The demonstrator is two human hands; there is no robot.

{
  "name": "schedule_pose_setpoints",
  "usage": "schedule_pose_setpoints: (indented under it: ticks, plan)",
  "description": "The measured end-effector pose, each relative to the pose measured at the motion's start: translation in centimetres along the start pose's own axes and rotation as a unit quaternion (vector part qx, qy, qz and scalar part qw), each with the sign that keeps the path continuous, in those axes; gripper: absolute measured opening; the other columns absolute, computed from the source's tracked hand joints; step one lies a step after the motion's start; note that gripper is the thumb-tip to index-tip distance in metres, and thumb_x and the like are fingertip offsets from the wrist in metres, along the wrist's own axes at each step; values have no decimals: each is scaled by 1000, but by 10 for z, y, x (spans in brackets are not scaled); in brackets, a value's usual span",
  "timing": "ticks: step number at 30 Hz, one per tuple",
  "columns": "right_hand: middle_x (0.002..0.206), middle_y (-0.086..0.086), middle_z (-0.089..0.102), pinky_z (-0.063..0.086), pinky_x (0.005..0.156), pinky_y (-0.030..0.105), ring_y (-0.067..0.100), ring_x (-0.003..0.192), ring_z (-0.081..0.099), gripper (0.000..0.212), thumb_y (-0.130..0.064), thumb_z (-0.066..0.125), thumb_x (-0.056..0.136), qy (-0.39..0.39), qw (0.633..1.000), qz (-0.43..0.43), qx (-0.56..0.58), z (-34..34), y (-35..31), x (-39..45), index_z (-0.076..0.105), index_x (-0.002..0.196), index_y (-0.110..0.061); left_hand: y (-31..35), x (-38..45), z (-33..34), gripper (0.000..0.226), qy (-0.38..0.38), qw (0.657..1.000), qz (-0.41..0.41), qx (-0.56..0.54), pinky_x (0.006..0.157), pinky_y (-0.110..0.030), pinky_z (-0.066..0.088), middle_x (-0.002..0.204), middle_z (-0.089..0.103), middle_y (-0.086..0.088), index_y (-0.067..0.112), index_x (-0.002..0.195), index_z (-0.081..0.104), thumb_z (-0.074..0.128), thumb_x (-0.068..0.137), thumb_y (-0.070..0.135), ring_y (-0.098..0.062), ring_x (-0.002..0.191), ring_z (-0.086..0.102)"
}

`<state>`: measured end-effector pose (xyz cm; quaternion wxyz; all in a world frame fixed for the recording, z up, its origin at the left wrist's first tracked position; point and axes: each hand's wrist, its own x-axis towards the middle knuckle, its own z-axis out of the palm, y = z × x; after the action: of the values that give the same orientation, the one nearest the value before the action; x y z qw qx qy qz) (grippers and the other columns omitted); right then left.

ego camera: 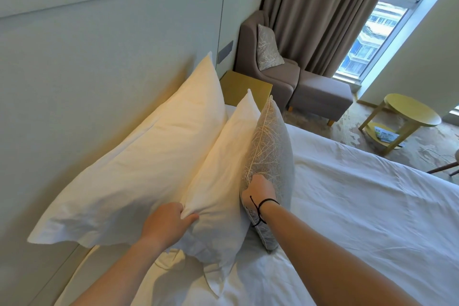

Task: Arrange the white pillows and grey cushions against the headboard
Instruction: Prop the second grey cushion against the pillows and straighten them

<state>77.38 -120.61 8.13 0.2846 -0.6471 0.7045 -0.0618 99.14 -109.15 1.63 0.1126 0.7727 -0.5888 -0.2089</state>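
Observation:
A large white pillow (139, 164) leans upright against the pale headboard (87, 69). In front of it stands a second white pillow (223, 169), and my left hand (166, 221) pinches its near top edge. A grey cushion (273, 146) with a pale branch pattern stands on edge against that second pillow. My right hand (259, 189), with a black cord at the wrist, grips the cushion's upper edge near its near end.
White bed sheet (360, 206) spreads to the right. A yellow bedside table (244, 88) sits beyond the pillows. A grey armchair (268, 69) holds another patterned cushion (268, 48), with a footstool (320, 95), a round yellow table (412, 109) and curtains beyond.

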Motion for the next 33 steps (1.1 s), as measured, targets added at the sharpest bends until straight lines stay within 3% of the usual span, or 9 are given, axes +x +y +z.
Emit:
schedule_pose_setpoints:
  ticks: [4,7,9,12,14,17,20,25,33]
  plan:
    - [79,5,55,42,56,29,19,67,49,8,-6,50,81,-18,999,-4,47,0,-1,-5,54,87,-10,-2,-1,0,59,-14,1000,-4,-8,47,-32,27,53,39,2,20,56,38,56,80,71,-15,49,43]
    - [115,10,62,49,82,35,27,100,58,44,-9,51,83,-26,998,-9,57,2,8,-4,52,127,-8,-1,-1,-1,58,-23,1000,-6,-9,48,-33,27,54,40,1,21,57,39,59,78,71,-16,50,43]
    - [132,8,56,45,89,33,21,102,57,60,-13,52,84,-24,997,-6,70,1,13,-6,40,143,-16,1,-1,-2,58,-36,999,0,-5,48,-34,26,54,41,1,21,58,39,61,76,71,-16,49,42]
    - [111,4,60,49,81,33,13,81,57,62,-24,57,84,-26,997,0,78,-1,17,-8,36,143,-25,1,-1,-5,60,-51,999,3,-6,48,-33,24,52,34,2,21,57,34,61,75,71,-16,47,35]
    - [100,0,62,54,81,40,22,87,62,63,-35,59,82,-30,999,4,45,-2,15,-8,34,140,-26,0,-3,-10,61,-49,999,-7,-18,48,-33,26,51,34,0,20,57,34,57,75,73,-16,46,35]
    - [113,4,65,54,84,44,26,100,62,68,-52,58,82,-17,999,-10,-32,-7,7,-8,35,138,-21,-2,-8,-23,54,-25,997,-38,-56,51,-35,42,57,54,1,18,62,52,57,75,71,-14,54,53]
    - [125,5,60,51,88,45,27,110,59,70,-61,54,83,15,995,-65,-75,-11,-6,-6,37,137,-20,-11,-9,-51,35,73,993,-61,-62,63,-32,50,81,61,13,30,77,61,57,80,64,-8,73,58]
    - [135,1,50,49,93,42,23,118,53,56,-52,56,87,-45,971,-199,-124,-12,-39,11,43,136,-27,-55,-2,-104,40,230,967,-112,-1,90,-44,48,123,61,-5,25,117,61,62,87,51,-29,111,56]
    - [148,-6,42,44,103,38,20,129,47,44,-27,48,97,-97,897,-367,-229,1,-130,63,42,140,-32,-119,6,-113,64,106,975,-192,-22,100,-45,44,140,53,-1,23,141,42,49,91,61,-29,125,49]
